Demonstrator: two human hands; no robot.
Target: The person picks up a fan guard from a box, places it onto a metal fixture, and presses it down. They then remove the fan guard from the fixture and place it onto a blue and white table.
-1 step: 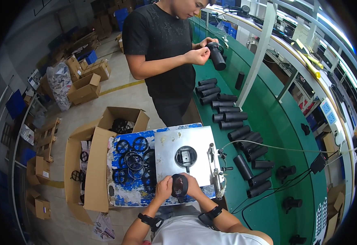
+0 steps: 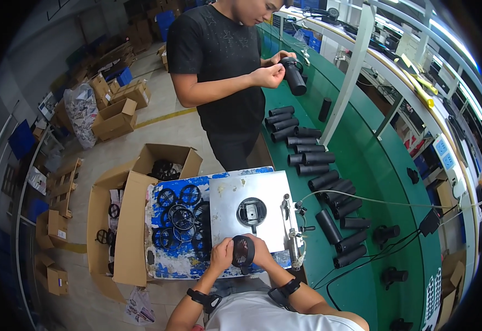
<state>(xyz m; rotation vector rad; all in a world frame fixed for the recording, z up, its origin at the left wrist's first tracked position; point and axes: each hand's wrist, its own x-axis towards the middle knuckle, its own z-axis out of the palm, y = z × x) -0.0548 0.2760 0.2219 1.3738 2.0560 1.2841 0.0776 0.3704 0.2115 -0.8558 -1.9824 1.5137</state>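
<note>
A cluttered workshop with a pale floor [image 2: 161, 135] spreads out below my view, and a long green bench [image 2: 387, 176] runs down the right side. In front of me stands a worktop [image 2: 169, 268] with worn, patchy blue paint, and on it lies a metal plate [image 2: 227, 193] with a round opening. I see the black ring [image 2: 243, 251] just off the plate's near edge, held up between both hands close to the person's body. The left hand [image 2: 222, 255] grips its left side, fingers curled in; the right hand [image 2: 260, 251] is closed on its right side, though I cannot make out every fingertip there. A small tab on the ring points down toward the body. Left of the plate I see a cluster of black spoked rings [image 2: 181, 218], and beyond them an open carton [image 2: 132, 231]. Many black tubes [image 2: 316, 158] lie along the bench. Across the worktop, a co-worker [image 2: 213, 71] in a dark shirt holds a black cylinder [image 2: 294, 78] in both hands.
</note>
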